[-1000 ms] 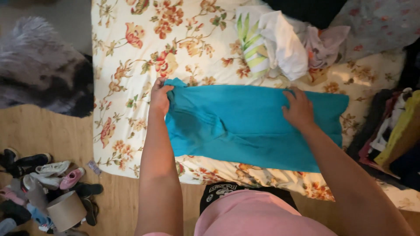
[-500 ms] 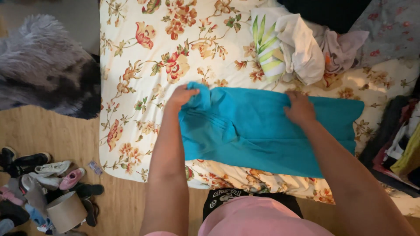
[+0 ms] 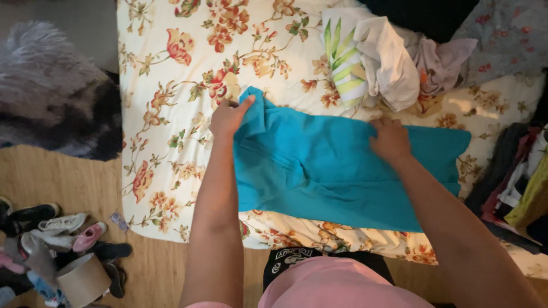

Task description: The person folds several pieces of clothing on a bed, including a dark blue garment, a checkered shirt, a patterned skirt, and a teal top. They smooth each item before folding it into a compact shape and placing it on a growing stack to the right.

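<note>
Teal garment (image 3: pixel 337 171) lies spread flat on the floral bedsheet (image 3: pixel 171 85), near the bed's front edge, long axis running left to right. Its upper left corner is raised and bunched.

Left hand (image 3: pixel 228 117): grips that raised corner, thumb over the cloth, fingers curled under the fold. Closed on the fabric.

Right hand (image 3: pixel 391 140): palm down on the upper edge of the garment, right of centre, fingers together and pressing the cloth to the sheet. No pinch visible; flat contact only. The two hands are well apart, one at each end of the upper edge.

Just beyond the right hand: heap of unfolded clothes (image 3: pixel 388 63), with a white piece, a green-and-white striped piece and a pale pink piece.

Right margin: dark and coloured clothes hanging or stacked (image 3: pixel 522 188).

Floor, left: wooden boards (image 3: pixel 74 182), a grey fluffy rug (image 3: pixel 51 97), and a cluster of shoes (image 3: pixel 57 239) with a cardboard roll (image 3: pixel 83 279) beside them.
</note>
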